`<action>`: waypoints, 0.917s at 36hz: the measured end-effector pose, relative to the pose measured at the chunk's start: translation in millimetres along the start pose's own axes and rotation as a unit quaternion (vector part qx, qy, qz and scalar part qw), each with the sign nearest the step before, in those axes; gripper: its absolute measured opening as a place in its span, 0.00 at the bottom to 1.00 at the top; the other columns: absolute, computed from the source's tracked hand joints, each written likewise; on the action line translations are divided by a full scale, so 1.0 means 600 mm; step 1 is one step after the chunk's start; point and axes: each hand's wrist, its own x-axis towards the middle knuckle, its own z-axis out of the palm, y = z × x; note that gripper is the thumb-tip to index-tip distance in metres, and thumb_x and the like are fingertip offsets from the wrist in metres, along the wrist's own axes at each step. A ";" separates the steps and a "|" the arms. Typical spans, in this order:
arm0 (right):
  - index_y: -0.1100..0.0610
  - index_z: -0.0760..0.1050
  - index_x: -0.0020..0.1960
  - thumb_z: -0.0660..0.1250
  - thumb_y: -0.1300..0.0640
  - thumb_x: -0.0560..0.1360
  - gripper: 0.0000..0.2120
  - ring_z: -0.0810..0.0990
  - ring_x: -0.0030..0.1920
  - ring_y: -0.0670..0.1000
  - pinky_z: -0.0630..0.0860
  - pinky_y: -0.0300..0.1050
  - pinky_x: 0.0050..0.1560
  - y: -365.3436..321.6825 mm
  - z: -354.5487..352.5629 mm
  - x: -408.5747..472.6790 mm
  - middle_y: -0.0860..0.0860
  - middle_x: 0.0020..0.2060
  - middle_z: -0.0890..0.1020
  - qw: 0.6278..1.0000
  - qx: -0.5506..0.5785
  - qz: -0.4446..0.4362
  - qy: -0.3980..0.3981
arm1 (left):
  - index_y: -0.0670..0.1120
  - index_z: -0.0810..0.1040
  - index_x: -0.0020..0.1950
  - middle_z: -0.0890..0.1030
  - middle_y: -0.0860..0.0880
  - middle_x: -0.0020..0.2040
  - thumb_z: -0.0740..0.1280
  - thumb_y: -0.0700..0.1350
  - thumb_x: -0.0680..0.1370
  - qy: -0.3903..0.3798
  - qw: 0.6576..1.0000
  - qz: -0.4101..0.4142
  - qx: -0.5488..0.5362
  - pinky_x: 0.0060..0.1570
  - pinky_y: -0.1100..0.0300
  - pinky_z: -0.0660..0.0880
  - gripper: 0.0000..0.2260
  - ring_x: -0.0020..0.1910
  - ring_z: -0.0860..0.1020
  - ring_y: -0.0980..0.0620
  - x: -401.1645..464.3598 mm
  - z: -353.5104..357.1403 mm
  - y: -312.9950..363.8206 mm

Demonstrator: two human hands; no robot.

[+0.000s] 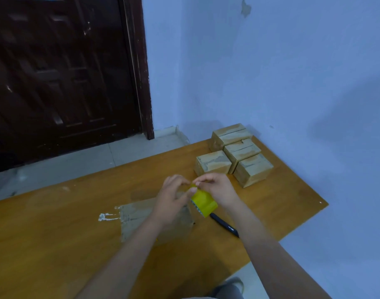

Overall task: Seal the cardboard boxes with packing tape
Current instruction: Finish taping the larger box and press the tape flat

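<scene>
A yellow roll of packing tape (203, 201) is held above the wooden table (55, 244), near its middle. My right hand (217, 187) grips the roll from the right side. My left hand (173, 192) pinches the tape's free end at the top of the roll, fingertips meeting those of the right hand. Several small cardboard boxes (234, 153) stand together at the table's far right corner, flaps closed. A flat piece of cardboard (137, 214) lies under my left forearm, partly hidden.
A black pen (224, 225) lies on the table just right of the flat cardboard. White residue (107, 216) marks the tabletop to its left. A dark door (61, 72) and a blue wall (271, 72) stand beyond the table.
</scene>
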 end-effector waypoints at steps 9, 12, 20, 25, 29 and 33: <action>0.56 0.83 0.42 0.70 0.66 0.72 0.07 0.82 0.47 0.50 0.77 0.46 0.55 -0.023 -0.013 0.000 0.50 0.41 0.84 0.995 0.082 -0.020 0.050 | 0.46 0.76 0.36 0.75 0.53 0.33 0.71 0.43 0.75 0.016 1.000 -0.015 -0.003 0.35 0.59 0.67 0.08 0.34 0.72 0.55 0.046 -0.003 0.048; 0.56 0.81 0.54 0.68 0.62 0.75 0.09 0.79 0.55 0.48 0.74 0.43 0.59 -0.027 -0.013 -0.002 0.50 0.49 0.82 0.992 0.116 0.001 0.057 | 0.43 0.74 0.36 0.72 0.52 0.29 0.70 0.43 0.76 0.027 0.999 -0.017 0.037 0.33 0.56 0.65 0.10 0.30 0.69 0.53 0.050 -0.002 0.059; 0.62 0.78 0.54 0.58 0.51 0.80 0.16 0.81 0.46 0.51 0.75 0.38 0.46 -0.035 -0.036 -0.043 0.53 0.44 0.82 0.991 0.130 -0.021 -0.038 | 0.43 0.72 0.33 0.76 0.45 0.32 0.62 0.36 0.79 0.011 0.965 -0.240 -0.107 0.31 0.54 0.76 0.14 0.29 0.75 0.47 0.093 -0.031 0.054; 0.58 0.79 0.51 0.63 0.57 0.78 0.08 0.80 0.46 0.48 0.76 0.40 0.47 -0.025 -0.028 -0.062 0.49 0.43 0.82 0.985 0.124 -0.068 -0.102 | 0.42 0.73 0.36 0.78 0.45 0.26 0.57 0.31 0.76 -0.098 0.946 -0.290 -0.106 0.31 0.59 0.75 0.13 0.25 0.77 0.48 0.115 -0.049 0.049; 0.60 0.70 0.36 0.64 0.56 0.79 0.14 0.69 0.30 0.47 0.66 0.45 0.33 -0.012 -0.006 -0.068 0.50 0.29 0.69 0.993 0.078 -0.045 -0.070 | 0.43 0.71 0.31 0.79 0.51 0.26 0.66 0.36 0.77 -0.077 0.955 -0.276 -0.075 0.32 0.61 0.70 0.14 0.28 0.76 0.48 0.144 -0.053 0.026; 0.55 0.65 0.34 0.62 0.42 0.77 0.20 0.66 0.32 0.50 0.61 0.45 0.34 0.019 0.008 -0.078 0.54 0.31 0.67 0.995 -0.040 0.083 -0.039 | 0.41 0.73 0.34 0.81 0.47 0.30 0.67 0.39 0.78 -0.035 0.961 -0.266 -0.066 0.41 0.55 0.74 0.12 0.27 0.79 0.50 0.156 -0.059 0.012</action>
